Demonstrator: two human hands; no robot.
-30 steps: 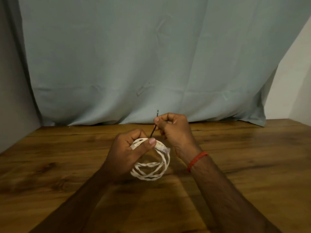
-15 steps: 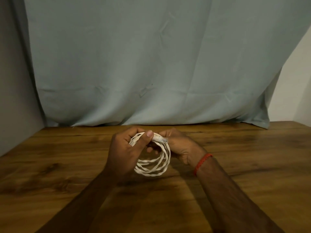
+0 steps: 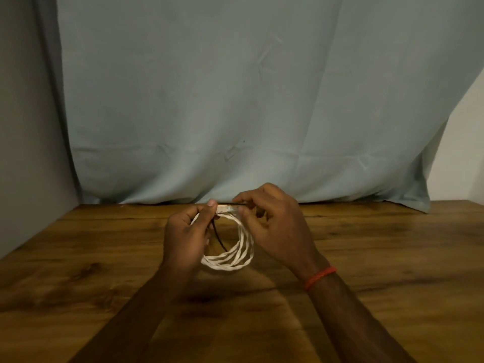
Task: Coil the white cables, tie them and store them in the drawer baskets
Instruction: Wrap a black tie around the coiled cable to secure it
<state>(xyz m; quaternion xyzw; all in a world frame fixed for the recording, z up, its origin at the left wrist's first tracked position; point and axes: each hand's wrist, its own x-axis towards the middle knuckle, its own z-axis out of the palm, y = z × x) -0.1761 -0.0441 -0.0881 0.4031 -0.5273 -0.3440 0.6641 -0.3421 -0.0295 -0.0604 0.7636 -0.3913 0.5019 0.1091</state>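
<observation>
1. Head view, the hold: we see the white cable [image 3: 237, 248] wound into a small coil and kept in the air just above the wooden worktop [image 3: 392, 258]; our left hand [image 3: 184, 238] is closed round the coil's left side, thumb pressed at the top, which we judge keeps the turns from springing apart while the tie goes on.
2. Head view, the tie: our right hand [image 3: 275, 226] has its grip narrowed to a pinch at the top of the coil, on a thin black tie [image 3: 219, 238] and beside the clear plug end [image 3: 227, 208]; the tie's free length hangs down through the ring near the left hand; whether it already goes fully round the bundle we cannot tell.
3. Head view, materials: the cable looks smooth and springy, its turns twisted loosely over one another like a braid; the tie looks like stiff thin wire; the worktop is dark grained wood with a dull sheen; a pale blue cloth [image 3: 235, 100] hangs in soft creases behind; a red thread band [image 3: 319, 277] circles the right wrist.
4. Head view, progress: coiling looks done, tying is in hand; no drawer baskets are in view.
</observation>
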